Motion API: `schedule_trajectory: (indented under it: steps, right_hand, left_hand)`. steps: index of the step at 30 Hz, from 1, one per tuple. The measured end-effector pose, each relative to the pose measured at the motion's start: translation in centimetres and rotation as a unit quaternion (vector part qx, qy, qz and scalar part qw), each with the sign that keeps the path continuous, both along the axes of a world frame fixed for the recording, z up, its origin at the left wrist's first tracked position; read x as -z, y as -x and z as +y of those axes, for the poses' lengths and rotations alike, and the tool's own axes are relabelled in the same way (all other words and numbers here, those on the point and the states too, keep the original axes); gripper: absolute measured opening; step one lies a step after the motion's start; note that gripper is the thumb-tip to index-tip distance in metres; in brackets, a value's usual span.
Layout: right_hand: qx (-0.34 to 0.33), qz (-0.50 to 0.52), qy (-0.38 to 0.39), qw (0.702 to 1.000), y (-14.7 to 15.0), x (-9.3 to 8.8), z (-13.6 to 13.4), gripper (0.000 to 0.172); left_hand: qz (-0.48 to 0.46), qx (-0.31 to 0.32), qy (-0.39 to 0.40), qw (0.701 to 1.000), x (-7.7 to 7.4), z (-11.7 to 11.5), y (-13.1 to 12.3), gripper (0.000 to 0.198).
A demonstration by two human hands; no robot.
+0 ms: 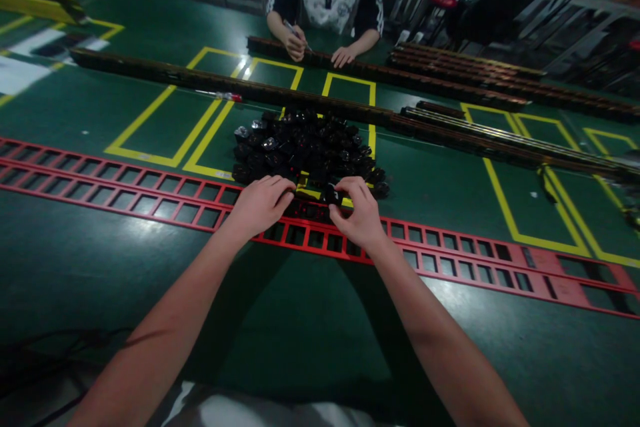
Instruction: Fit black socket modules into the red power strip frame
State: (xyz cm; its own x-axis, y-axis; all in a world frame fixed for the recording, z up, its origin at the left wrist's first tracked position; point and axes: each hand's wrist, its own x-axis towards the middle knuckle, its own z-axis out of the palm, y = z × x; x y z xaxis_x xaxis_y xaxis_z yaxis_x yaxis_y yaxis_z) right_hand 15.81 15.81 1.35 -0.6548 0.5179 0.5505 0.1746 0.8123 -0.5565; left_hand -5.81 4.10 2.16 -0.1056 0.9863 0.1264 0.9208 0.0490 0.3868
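Observation:
A heap of small shiny black parts [305,140] lies in front of me, on the far side of a long red slotted frame [430,237]. My right hand [361,214] pinches one small black part [332,194] between thumb and fingers, just over the frame. At the near left edge of the heap, my left hand [263,204] has its thumb and fingers drawn together. Whatever is between its fingertips is too dark to make out. Several slots between my hands look filled with black parts, while slots farther left and right show green through them.
Across the green table [165,280], marked with yellow tape, a person [330,7] holds a pen over a long dark rail [420,77]. Another long rail [310,95] lies behind the heap. A red-handled screwdriver [227,96] rests beside it. More rails [465,60] are stacked back right.

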Motion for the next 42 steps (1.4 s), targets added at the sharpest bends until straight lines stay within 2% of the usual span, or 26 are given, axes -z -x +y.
schedule_trajectory:
  steps: [7, 17, 26, 30, 33, 35, 37, 39, 40, 42]
  right_hand:
    - [-0.011, 0.0, -0.021, 1.0, -0.1, 0.2, 0.0, 0.044]
    - [-0.062, -0.036, -0.012, 0.997, -0.2, 0.1, 0.0, 0.041]
    - [-0.088, -0.015, -0.045, 0.995, -0.2, 0.5, 0.2, 0.048]
    - [-0.069, -0.063, -0.04, 0.995, -0.2, 0.2, 0.0, 0.043]
    - [-0.031, -0.026, 0.014, 0.999, -0.1, 0.2, 0.3, 0.044]
    - [0.006, 0.053, 0.101, 0.993, -0.1, 0.4, 1.0, 0.04]
    - [0.043, 0.126, 0.22, 0.966, -0.1, 0.5, 1.7, 0.032]
    - [0.052, 0.148, 0.319, 0.935, -0.1, 0.4, 2.2, 0.026]
    - [0.04, 0.136, 0.336, 0.931, 0.0, 0.4, 2.1, 0.024]
    - [-0.001, 0.07, 0.291, 0.954, 0.2, 0.1, 1.5, 0.02]
  left_hand:
    - [0.052, -0.017, 0.02, 0.998, 0.5, -0.1, 0.2, 0.035]
    - [0.052, -0.012, 0.015, 0.998, 0.8, -0.1, 0.3, 0.035]
    - [0.053, -0.014, 0.014, 0.998, 0.7, -0.1, 0.2, 0.035]
    - [0.058, -0.01, 0.013, 0.998, 0.6, -0.1, 0.1, 0.035]
    - [0.06, -0.012, 0.023, 0.998, 0.5, -0.1, 0.1, 0.035]
    - [0.049, -0.015, 0.024, 0.998, 0.6, -0.1, 0.1, 0.035]
    - [0.041, -0.015, 0.022, 0.999, 0.6, -0.1, 0.2, 0.036]
    - [0.041, -0.012, 0.019, 0.999, 0.7, -0.1, 0.2, 0.036]
    - [0.043, -0.012, 0.017, 0.999, 0.7, -0.1, 0.2, 0.035]
    - [0.045, -0.01, 0.015, 0.999, 0.7, -0.2, 0.2, 0.035]
